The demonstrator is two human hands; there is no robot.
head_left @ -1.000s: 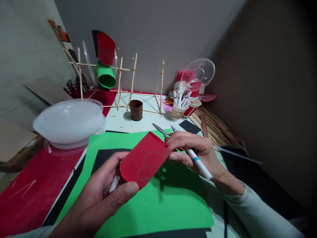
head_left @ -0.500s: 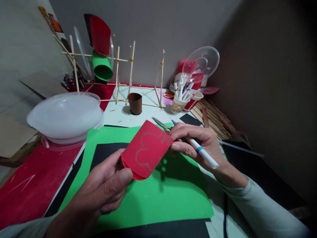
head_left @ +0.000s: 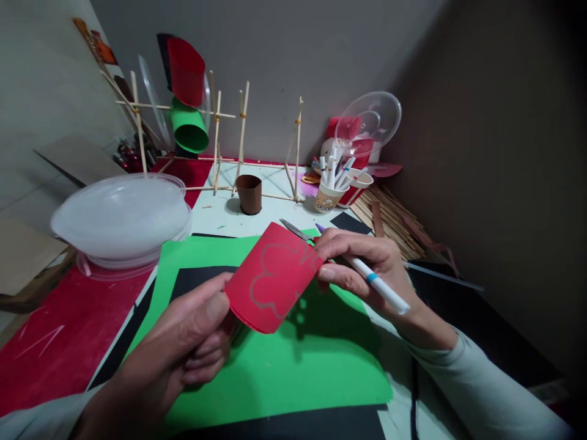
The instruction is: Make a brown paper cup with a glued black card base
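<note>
Spread flat across the desk: a large bright green paper sheet (head_left: 279,373) over black sheets, a soft backing under the work. To the left, a stack of wide clear plastic bowl lids (head_left: 121,217), parked off the sheet on a red mat. Behind, against the grey wall, a lashed frame of thin bamboo sticks (head_left: 241,140), carrying a red paper tube and a green paper tube (head_left: 190,129) slung high on its rails. In front of the frame, a small brown paper cup (head_left: 250,194) standing upright, well apart from the hands.

Held up above the green sheet, between both hands: a curled red paper sleeve with a pale flower outline drawn on it (head_left: 273,278), tilted so the drawn face looks up toward the camera. Left hand (head_left: 183,351) closed on the sleeve's lower left edge, thumb on top and fingers curled beneath, a pinch that keeps the curve from springing flat. Right hand (head_left: 362,263) steadying the upper right edge with thumb and forefinger tips, the rest of the fingers folded around a white marker pen with a blue band and purple tip (head_left: 373,284), kept tucked in the palm and pointing away from the paper, so no stray mark lands.

Just behind the sleeve, grey-bladed scissors (head_left: 296,231) lying on the desk, within easy reach. Further back right, a printed paper cup of white markers (head_left: 331,194), upright beside red containers.
</note>
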